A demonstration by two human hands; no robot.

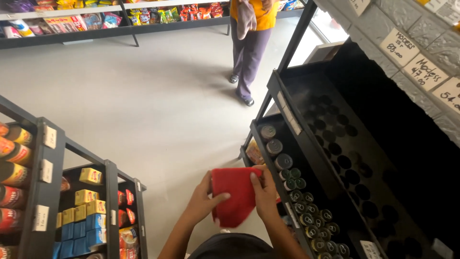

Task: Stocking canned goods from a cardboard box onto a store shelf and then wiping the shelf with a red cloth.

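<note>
- Pale grey shop floor [143,96] spreads between black metal shelving units, seen from above.
- Left hand [203,200] is closed on the left edge of a soft red cloth [235,194], thumb lying across its front face.
- Right hand [265,192] grips the cloth's right edge, fingers curled over the top corner.
- Red cloth is held up between both hands in front of the body, just beside the right-hand shelves; it looks folded, roughly rectangular on top and narrowing to a blunt point below (plain, with a matte, fuzzy look).
- Rows of small round tins [306,216] with dark lids stand on the black shelf [287,112] right of the hands, larger silver-topped cans [274,146] behind them.
- Yellow and blue cartons [86,216] fill the low rack on the left, with bottles further left.
- Another person [249,43] in purple trousers and a yellow top stands well apart, up the aisle.
</note>
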